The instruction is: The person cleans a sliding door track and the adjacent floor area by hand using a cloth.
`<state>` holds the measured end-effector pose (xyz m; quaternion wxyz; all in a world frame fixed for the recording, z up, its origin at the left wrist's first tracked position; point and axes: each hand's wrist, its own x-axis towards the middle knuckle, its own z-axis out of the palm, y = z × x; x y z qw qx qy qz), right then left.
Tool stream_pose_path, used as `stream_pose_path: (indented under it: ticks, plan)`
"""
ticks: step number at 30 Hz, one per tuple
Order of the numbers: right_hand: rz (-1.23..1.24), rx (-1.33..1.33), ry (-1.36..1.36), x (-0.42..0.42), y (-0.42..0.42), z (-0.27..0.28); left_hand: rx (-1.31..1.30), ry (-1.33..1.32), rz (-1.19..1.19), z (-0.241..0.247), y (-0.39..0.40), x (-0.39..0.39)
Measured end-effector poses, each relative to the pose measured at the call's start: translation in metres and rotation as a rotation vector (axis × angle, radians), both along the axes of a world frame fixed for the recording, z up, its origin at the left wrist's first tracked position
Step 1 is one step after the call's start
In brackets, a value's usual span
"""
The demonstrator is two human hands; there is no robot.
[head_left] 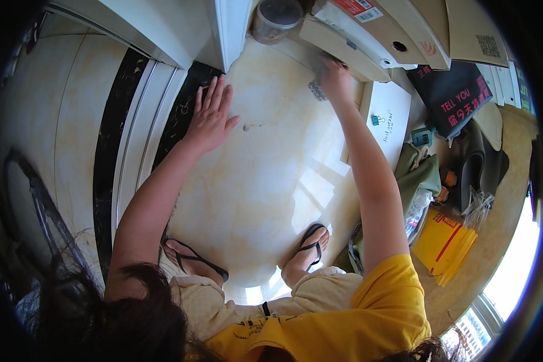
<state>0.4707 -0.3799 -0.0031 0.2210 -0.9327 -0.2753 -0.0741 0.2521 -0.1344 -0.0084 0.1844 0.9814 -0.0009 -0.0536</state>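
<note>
My left hand (211, 113) lies palm down with its fingers apart, holding nothing. Its fingertips reach the black marble threshold strip (177, 115) beside the white door frame (231, 34). On the right, my right hand (336, 81) is curled low over the pale tiled floor (253, 172), in front of the stacked boxes. A dark grey thing (320, 67), blurred by motion, is at its fingers; its kind is unclear. Just below that lies a patch of grey bits (317, 90) on the tile. A small grey speck (246, 128) rests on the floor between my hands.
A lidded clear plastic tub (277, 20) stands by the door frame. Cardboard boxes (416, 34), a white box (387, 117), a green cloth bag (423, 174) and a yellow container (443, 246) line the right side. Sliding-door tracks (140, 131) run along the left. My sandalled feet (314, 244) flank the floor below.
</note>
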Motion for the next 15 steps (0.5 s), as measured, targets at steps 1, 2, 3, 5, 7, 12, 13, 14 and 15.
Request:
stream_pose_path:
  ticks: [1,2,3,5,7,12,13,14,15]
  plan:
    - [0.005,-0.007,-0.012,0.001,0.002,-0.005,0.0,0.001,0.004,0.001,-0.001,0.001]
    - [0.009,-0.014,-0.024,0.001,0.003,-0.009,0.0,0.001,0.007,0.002,-0.001,0.001]
    - [0.057,0.013,-0.006,-0.003,0.005,-0.011,-0.003,0.005,0.012,0.003,-0.003,0.001]
    - [0.153,0.065,0.027,-0.014,0.012,-0.015,0.001,0.021,0.009,0.002,-0.003,0.0]
    - [0.233,0.009,0.156,-0.039,0.023,0.006,0.002,0.023,0.012,0.001,0.0,-0.001]
    - [0.31,0.047,0.26,-0.042,0.021,0.024,-0.001,0.024,0.002,-0.001,0.003,-0.001]
    - [0.247,0.05,0.176,-0.034,0.017,0.02,-0.004,0.016,0.0,0.0,0.002,-0.001]
    - [0.185,0.053,0.093,-0.02,0.013,0.01,-0.007,0.009,-0.003,0.002,0.001,0.0]
    - [0.124,0.058,0.011,-0.007,0.01,0.0,-0.008,0.002,-0.005,0.002,0.0,0.0]
